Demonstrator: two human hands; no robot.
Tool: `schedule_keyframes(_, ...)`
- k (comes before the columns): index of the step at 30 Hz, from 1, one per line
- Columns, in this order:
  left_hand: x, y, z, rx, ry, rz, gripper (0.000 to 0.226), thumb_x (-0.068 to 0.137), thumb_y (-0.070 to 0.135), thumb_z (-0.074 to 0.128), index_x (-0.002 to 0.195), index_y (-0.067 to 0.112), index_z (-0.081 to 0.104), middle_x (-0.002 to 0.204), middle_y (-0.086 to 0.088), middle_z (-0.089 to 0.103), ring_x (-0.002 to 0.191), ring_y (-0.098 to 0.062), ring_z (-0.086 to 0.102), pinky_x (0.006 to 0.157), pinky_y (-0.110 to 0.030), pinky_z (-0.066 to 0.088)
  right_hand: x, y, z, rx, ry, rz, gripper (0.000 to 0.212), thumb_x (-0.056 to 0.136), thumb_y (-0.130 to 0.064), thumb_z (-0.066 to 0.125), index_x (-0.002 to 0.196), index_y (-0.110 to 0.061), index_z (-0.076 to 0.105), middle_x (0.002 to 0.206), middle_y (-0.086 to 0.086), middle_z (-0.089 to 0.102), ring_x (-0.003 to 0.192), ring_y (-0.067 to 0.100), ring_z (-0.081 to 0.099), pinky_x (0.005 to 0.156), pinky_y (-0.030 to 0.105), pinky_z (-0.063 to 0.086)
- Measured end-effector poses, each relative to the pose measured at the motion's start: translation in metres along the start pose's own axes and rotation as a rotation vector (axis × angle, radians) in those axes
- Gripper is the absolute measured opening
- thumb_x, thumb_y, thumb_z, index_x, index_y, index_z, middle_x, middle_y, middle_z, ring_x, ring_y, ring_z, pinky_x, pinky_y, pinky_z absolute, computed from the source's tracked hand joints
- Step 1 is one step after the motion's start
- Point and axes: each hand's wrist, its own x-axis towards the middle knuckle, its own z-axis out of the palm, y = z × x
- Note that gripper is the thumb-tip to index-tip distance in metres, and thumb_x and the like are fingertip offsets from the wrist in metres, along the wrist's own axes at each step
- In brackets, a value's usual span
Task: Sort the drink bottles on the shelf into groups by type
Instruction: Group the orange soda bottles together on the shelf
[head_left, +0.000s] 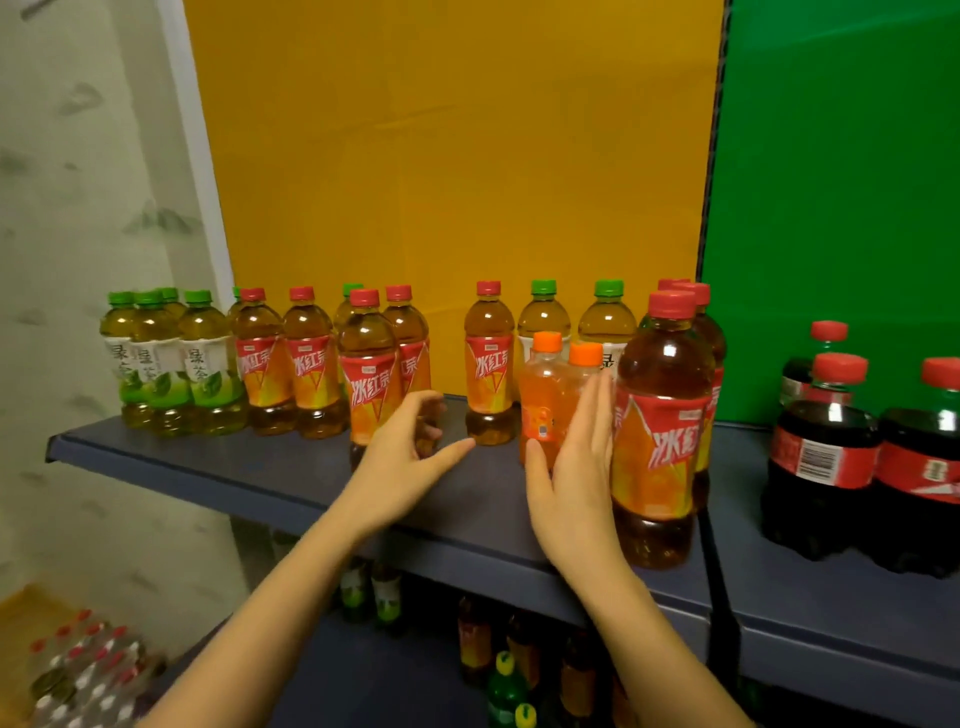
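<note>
Sorting in progress on the shelf. My right hand, fingers straight and released, flanked the near orange soda bottle, right of centre among the teas. My left hand hovered loosely curled, empty, beside a red-capped tea bottle. Next, I judged: grip the soda and lift it clear.

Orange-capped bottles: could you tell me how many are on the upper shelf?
2: left orange bottle beside the right hand, right orange bottle behind its fingers. Others may be hidden.
</note>
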Motion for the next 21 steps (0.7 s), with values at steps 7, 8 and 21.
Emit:
schedule_keyframes(7,0.064,-0.016,0.049,-0.305,-0.138,-0.137,0.07,0.079,0.029,0.071,0.137,0.018,0.032,0.13,0.001,0.047,0.112,-0.013,0.051,0.098,-0.033,0.046,0.017,0.011,0.018,0.154,0.158,0.169,0.086,0.088,-0.022,0.059,0.142,-0.031,-0.007,0.146,-0.01,0.016,0.142,0.014,0.014,0.118,0.036,0.017)
schedule_keyframes(8,0.07,-0.017,0.056,-0.358,-0.174,-0.166,0.07,0.079,0.028,0.07,0.137,0.017,0.032,0.131,-0.001,0.047,0.112,-0.014,0.052,0.096,-0.031,0.047,0.019,0.013,0.019,0.181,0.181,0.179,0.083,0.087,-0.022,0.061,0.136,-0.037,-0.005,0.141,-0.012,0.019,0.139,0.011,0.019,0.117,0.033,0.018)
schedule_keyframes(21,0.088,-0.03,0.088,-0.811,-0.429,-0.28,0.039,0.078,0.035,0.069,0.113,0.025,0.055,0.107,0.005,0.066,0.092,-0.005,0.065,0.064,-0.014,0.05,0.03,0.02,0.033,0.211,0.309,0.375,0.06,0.08,-0.033,0.069,0.129,-0.03,0.036,0.126,-0.01,0.052,0.12,0.008,0.049,0.107,0.035,0.038)
